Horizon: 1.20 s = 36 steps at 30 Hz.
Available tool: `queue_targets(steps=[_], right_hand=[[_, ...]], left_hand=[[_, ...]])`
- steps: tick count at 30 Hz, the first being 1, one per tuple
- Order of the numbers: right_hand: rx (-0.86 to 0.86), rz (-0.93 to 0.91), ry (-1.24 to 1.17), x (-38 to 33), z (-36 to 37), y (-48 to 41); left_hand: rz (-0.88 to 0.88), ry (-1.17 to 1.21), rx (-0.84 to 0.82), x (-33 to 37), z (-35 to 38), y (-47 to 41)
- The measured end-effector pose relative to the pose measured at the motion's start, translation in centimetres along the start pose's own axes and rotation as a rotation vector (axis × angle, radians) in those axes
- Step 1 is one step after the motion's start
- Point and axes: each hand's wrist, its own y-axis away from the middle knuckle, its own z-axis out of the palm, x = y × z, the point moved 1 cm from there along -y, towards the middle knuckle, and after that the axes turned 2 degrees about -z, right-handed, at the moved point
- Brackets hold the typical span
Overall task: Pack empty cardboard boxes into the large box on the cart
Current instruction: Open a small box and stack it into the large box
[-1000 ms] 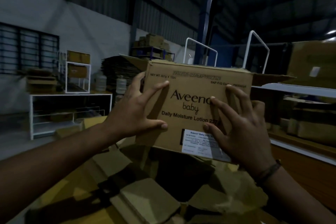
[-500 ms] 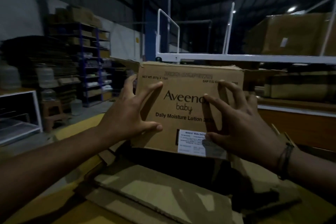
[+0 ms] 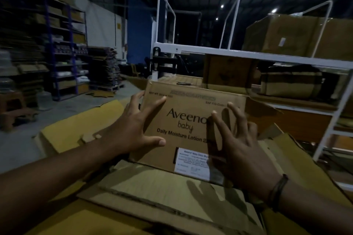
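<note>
My left hand (image 3: 137, 129) grips the Aveeno box (image 3: 187, 120) by its left edge. My right hand (image 3: 242, 150) presses flat on it, fingers splayed. I'd keep it level going down past the near flaps of the large box (image 3: 152, 196).

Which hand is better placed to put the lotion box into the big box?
Probably the left hand: its fingers wrap the edge of the Aveeno box; the right hand only presses its front.

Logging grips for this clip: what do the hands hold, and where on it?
The Aveeno box, between both hands: the left hand grips its left edge, the right hand presses spread fingers on the right of its printed face.
</note>
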Motion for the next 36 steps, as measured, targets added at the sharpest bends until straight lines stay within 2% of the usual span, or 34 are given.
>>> queue_targets(steps=[3,9,15,21,27,32,36], right_hand=[[0.049,0.006,-0.092,0.6,0.4,0.6],[0.035,0.084,-0.298,-0.4,2.2,2.5],[0.199,0.235,-0.515,0.3,5.0,2.7],[0.161,0.289,-0.446,3.5,7.1,2.1],[0.108,0.410,-0.443,6.5,7.7,2.0],[0.069,0.449,-0.389,6.4,7.5,1.6],[0.012,0.447,-0.356,5.8,7.5,2.4]], left_hand=[[-0.015,0.002,-0.036,-0.3,0.5,0.1],[-0.036,-0.001,-0.180,-0.5,1.4,2.2],[-0.154,-0.050,-0.139,0.3,3.9,4.6],[-0.239,-0.148,-0.110,2.9,5.7,3.6],[-0.223,-0.309,-0.101,5.5,7.4,2.7],[-0.211,-0.375,-0.176,4.9,7.6,2.0],[-0.171,-0.283,-0.252,3.3,6.1,3.0]])
